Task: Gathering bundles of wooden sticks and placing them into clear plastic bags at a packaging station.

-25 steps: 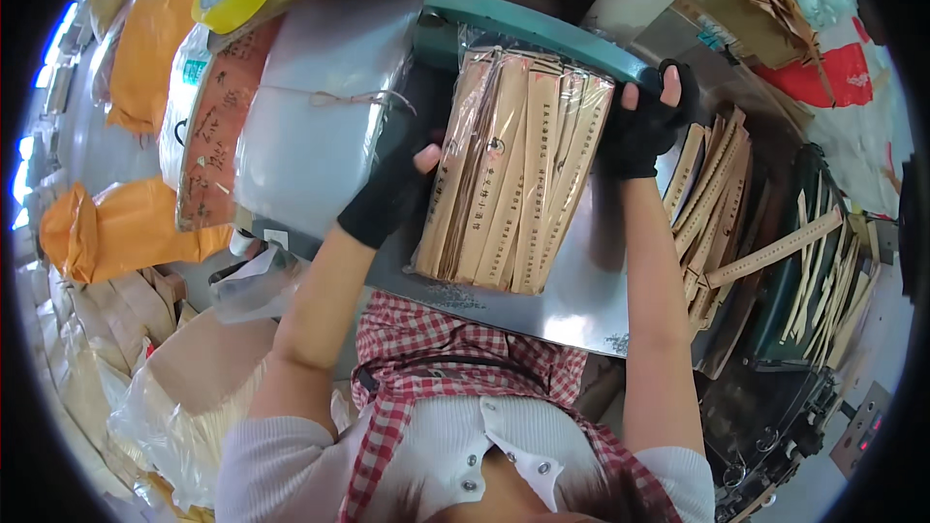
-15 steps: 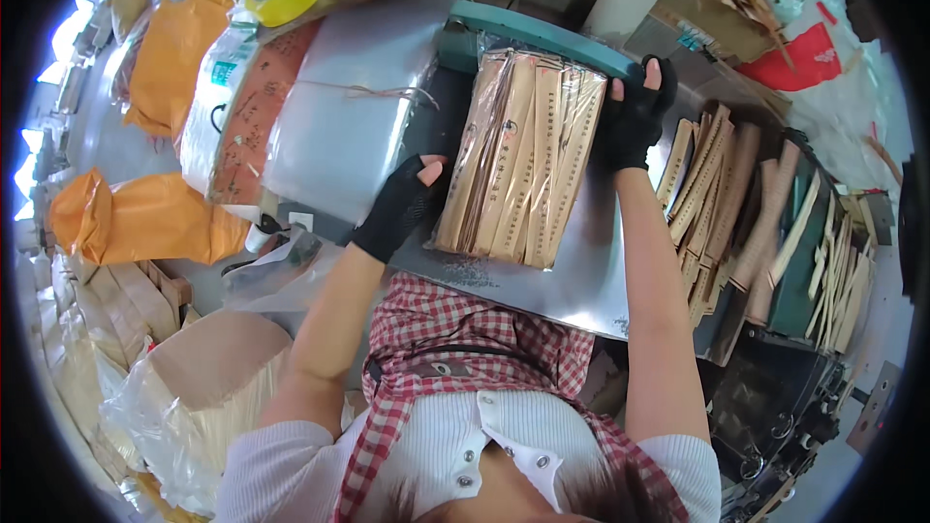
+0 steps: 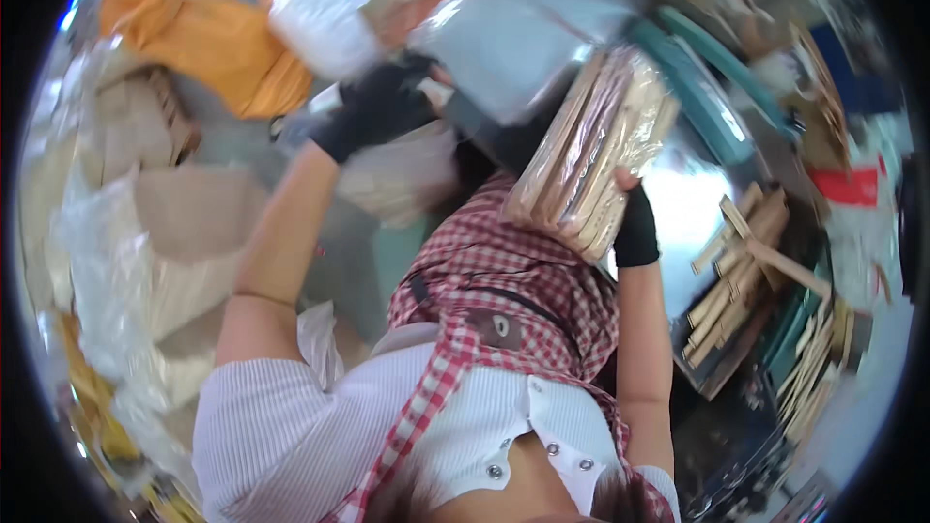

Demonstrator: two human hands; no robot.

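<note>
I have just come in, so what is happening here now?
The person's right hand holds a plastic-wrapped bundle of flat paper strips at its right side. The left hand is apart from the bundle, near a stack of clear plastic; it is too blurred to tell whether it holds anything. Loose paper strips lie farther right.

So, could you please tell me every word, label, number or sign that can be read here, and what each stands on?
None can be read.
Pack in the right hand: any print is too blurred.
White bag: green marks, too blurred.
Strips at the right: any print is too small and blurred.
</note>
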